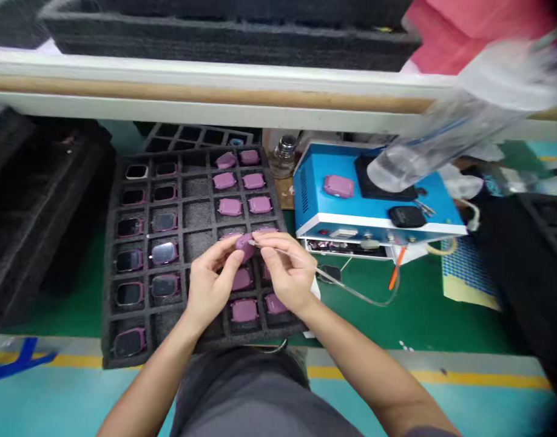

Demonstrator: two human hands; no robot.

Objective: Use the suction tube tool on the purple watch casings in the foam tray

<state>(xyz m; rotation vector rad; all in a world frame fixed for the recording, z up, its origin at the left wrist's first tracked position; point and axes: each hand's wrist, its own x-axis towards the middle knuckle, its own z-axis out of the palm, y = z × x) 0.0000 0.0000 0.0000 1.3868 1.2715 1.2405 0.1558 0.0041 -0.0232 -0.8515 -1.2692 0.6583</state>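
A pink smartwatch body [245, 246] is held over the near half of a dark foam tray [108, 315], between the left hand [210, 285] and the right hand [287, 270]. The grip of the left hand is pressed together, with the watch body pinched between thumb and fingers. The grip of the right hand is pinching a thin clear tube [333, 276] between thumb and forefinger. The tube's fine tip is pointed leftward at the upper edge of the watch body; whether they touch cannot be told. The watch body is tilted, and its long axis cannot be read because it is largely covered by the fingers.

Other pink watch bodies [229, 207] are set in the tray's compartments, and dark-faced watches [130, 294] fill its left columns. The tray rests on a green tabletop [73, 303]. A glass bottle [283, 156] stands just beyond its far right corner, and a blue machine [374, 206] stands to its right, carrying another pink watch body [338, 186]. Stacked foam trays [42, 212] lie to its left. A blurred clear plastic bag [460, 121] hangs to the upper right of the tray, partly blocking the machine.
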